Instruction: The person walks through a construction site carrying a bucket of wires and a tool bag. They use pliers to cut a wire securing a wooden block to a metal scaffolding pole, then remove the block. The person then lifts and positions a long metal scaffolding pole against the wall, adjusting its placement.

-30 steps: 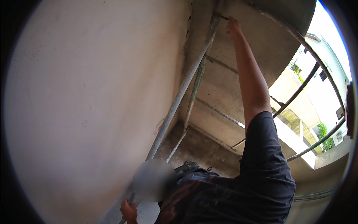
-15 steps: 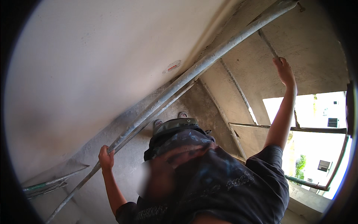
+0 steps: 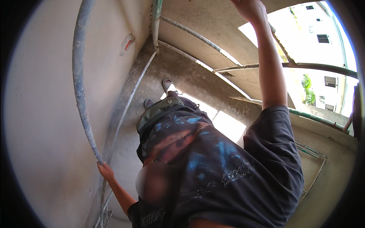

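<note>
At the lower left, my left hand [image 3: 106, 171] is closed round a worn grey metal pipe [image 3: 79, 72], which rises in a bend along the wall and also continues below the hand. My right arm reaches up past the window opening. My right hand [image 3: 251, 9] is cut off by the upper edge, so its fingers and anything in them are hidden. A thinner grey bar [image 3: 131, 91] slopes between the pipe and my legs. Near the wall corner stands a green and grey upright tube [image 3: 156, 22], joined to crossbars [image 3: 197, 35].
A plastered wall [image 3: 45, 95] fills the left side. My sandalled feet [image 3: 167, 86] are on a concrete floor [image 3: 140, 66] with a sunlit patch [image 3: 230, 127]. On the right are a bright window opening [image 3: 304, 38] crossed by a dark rail [image 3: 323, 68], and another tube frame [image 3: 319, 173] lower down.
The view has turned, and the pipe that crossed diagonally now stands steeply at the left. My right hand has gone from a thin bar to the upper edge. The left hand keeps its grip.
</note>
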Demonstrator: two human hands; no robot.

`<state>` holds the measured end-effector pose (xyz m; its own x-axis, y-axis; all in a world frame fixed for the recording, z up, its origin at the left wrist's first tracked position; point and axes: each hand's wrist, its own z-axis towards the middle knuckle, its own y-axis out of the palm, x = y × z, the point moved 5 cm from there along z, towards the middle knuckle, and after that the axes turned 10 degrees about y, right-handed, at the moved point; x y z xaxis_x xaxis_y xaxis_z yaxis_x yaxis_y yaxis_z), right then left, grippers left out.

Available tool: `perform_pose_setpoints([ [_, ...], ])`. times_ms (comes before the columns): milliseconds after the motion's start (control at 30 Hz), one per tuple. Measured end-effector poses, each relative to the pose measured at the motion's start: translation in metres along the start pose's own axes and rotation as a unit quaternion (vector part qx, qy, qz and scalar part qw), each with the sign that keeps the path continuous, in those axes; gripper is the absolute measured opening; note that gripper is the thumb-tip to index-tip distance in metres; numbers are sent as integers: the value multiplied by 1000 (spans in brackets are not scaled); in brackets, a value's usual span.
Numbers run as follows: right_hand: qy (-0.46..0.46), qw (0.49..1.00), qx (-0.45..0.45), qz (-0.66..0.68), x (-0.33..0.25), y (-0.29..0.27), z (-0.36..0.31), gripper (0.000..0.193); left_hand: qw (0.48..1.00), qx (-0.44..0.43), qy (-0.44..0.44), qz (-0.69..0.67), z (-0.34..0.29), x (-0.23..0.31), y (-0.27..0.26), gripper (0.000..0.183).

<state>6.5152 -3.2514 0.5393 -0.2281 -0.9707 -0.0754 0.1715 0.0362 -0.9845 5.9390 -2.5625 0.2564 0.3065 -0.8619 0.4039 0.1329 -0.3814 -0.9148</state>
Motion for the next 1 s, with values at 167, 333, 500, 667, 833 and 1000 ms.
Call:
perform_pose_setpoints([
  [167, -27, 999, 19, 41, 5, -9, -1, 58, 994, -83, -54, -45, 19, 13, -4, 46],
  [333, -74, 994, 42, 74, 4, -7, 0, 58, 987, -97, -123, -37, 24, 9, -3, 53],
  [500, -51, 997, 25, 51, -13, -18, -10, 56, 982, -102, -156, -6, 9, 5, -2, 51],
  [667, -47, 998, -37, -16, 20, 17, 1, 65, 961, -68, -251, 90, 2, 27, -23, 56],
  [833, -82, 996, -38, -6, 44, 33, 27, 71, 937, 87, -318, 115, -37, 94, -14, 76],
  [1000, -129, 991, -17, 7, 10, 1, 5, 81, 920, 45, -374, -109, -202, 126, 103, 72],
])
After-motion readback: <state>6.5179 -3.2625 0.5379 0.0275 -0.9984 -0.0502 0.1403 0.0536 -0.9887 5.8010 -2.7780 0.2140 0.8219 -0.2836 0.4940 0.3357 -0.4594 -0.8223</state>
